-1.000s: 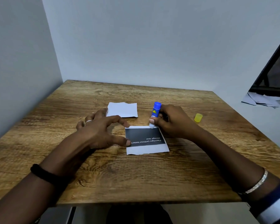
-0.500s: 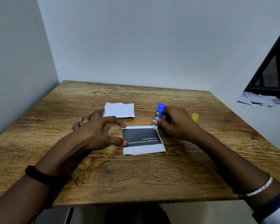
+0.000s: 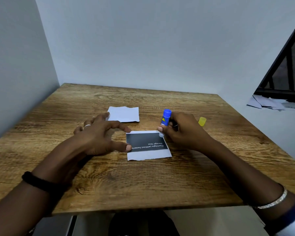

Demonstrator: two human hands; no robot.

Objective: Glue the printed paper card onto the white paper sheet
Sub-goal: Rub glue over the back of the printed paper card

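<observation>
Hands work at a wooden table point(image 3: 143, 184). The printed card point(image 3: 147, 144) lies mid-table, long axis left to right, its text upside down. The left hand point(image 3: 100, 137), fingers spread, pins its left edge, covering some text. The right hand point(image 3: 186, 132) pinches an upright glue stick point(image 3: 165, 119), tip on the card's far right corner. White sheet point(image 3: 123, 114) lies farther back.

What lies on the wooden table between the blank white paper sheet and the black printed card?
In the head view, only bare wood separates the blank white paper sheet from the black printed card; the left hand's forefinger reaches into that gap's left end.
</observation>
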